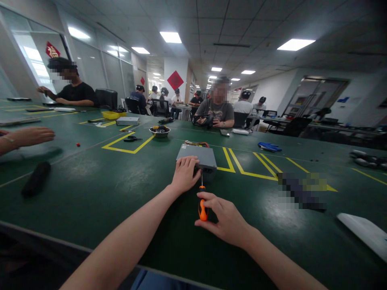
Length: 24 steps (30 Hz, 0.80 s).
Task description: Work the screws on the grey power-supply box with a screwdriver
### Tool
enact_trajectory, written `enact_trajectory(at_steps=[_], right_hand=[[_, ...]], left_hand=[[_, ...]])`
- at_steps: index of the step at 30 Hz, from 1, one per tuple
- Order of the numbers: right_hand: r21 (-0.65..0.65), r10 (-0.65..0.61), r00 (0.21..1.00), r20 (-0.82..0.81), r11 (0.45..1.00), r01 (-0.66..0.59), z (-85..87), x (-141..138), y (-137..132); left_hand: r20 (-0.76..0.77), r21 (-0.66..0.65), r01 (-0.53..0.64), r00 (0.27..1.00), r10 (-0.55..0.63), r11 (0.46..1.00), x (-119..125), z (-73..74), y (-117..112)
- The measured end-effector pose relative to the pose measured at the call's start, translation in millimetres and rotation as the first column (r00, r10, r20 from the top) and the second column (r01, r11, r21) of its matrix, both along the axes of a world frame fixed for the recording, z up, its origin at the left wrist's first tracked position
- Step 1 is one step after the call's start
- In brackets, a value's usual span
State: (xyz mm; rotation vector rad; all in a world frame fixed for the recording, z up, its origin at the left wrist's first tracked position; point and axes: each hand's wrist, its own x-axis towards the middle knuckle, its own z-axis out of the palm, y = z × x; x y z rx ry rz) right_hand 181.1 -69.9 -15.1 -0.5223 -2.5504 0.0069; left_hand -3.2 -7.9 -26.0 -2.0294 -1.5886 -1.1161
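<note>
A grey metal box with cables at its back, which looks like a computer power supply, lies on the green table in front of me. My left hand rests on its near left corner, fingers over the top and the thumb at the front face. In my right hand is an orange and black screwdriver, gripped by the handle between thumb and fingers. Its thin shaft points away from me, and the tip meets the near face of the box. Whether it sits in a screw is too small to tell.
Beyond the box stands a metal bowl with tools in it. Blue gloves lie at the right, a white object at the near right edge. At the left, another person's hand reaches over the table, near a black object.
</note>
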Motion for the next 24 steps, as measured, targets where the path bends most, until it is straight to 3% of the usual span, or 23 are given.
enact_trajectory(at_steps=[2, 5, 9, 12, 15, 18, 21, 24], right_hand=[[-0.048, 0.015, 0.999, 0.043, 0.999, -0.013, 3.2, 2.3, -2.3], [0.011, 0.047, 0.992, 0.118, 0.999, -0.048, 5.7, 2.7, -4.3], [0.077, 0.044, 0.997, 0.056, 0.996, -0.048, 1.0, -2.0, -1.1], [0.003, 0.037, 0.999, 0.000, 0.999, -0.037, -0.3, -2.1, 0.0], [-0.047, 0.040, 0.998, 0.044, 0.998, -0.038, 3.6, 1.7, -2.3], [0.030, 0.050, 0.992, 0.119, 0.998, -0.054, 5.8, 3.3, -3.2], [0.081, 0.044, 0.998, 0.047, 0.996, -0.047, 2.3, 1.3, -0.4], [0.019, 0.034, 0.997, -0.064, 0.999, -0.033, -0.8, 0.3, 1.7]], left_hand=[[-0.002, 0.000, -0.003, 1.000, 0.003, 1.000, 0.2, 0.1, 0.0], [0.000, 0.001, -0.006, 1.000, 0.006, 1.000, 0.3, 0.3, 0.0], [0.002, 0.004, -0.002, 1.000, 0.002, 1.000, 0.2, 0.5, 0.0], [-0.002, 0.002, -0.009, 1.000, 0.009, 1.000, 0.3, 0.7, 0.0], [-0.008, 0.009, -0.015, 1.000, 0.015, 1.000, 0.7, 0.8, -0.1], [-0.012, 0.010, -0.015, 1.000, 0.016, 1.000, 0.6, 0.8, -0.3], [-0.009, 0.002, -0.010, 1.000, 0.010, 1.000, 0.3, 0.7, -0.4], [-0.009, 0.000, -0.010, 1.000, 0.010, 1.000, 0.2, 0.7, -0.1]])
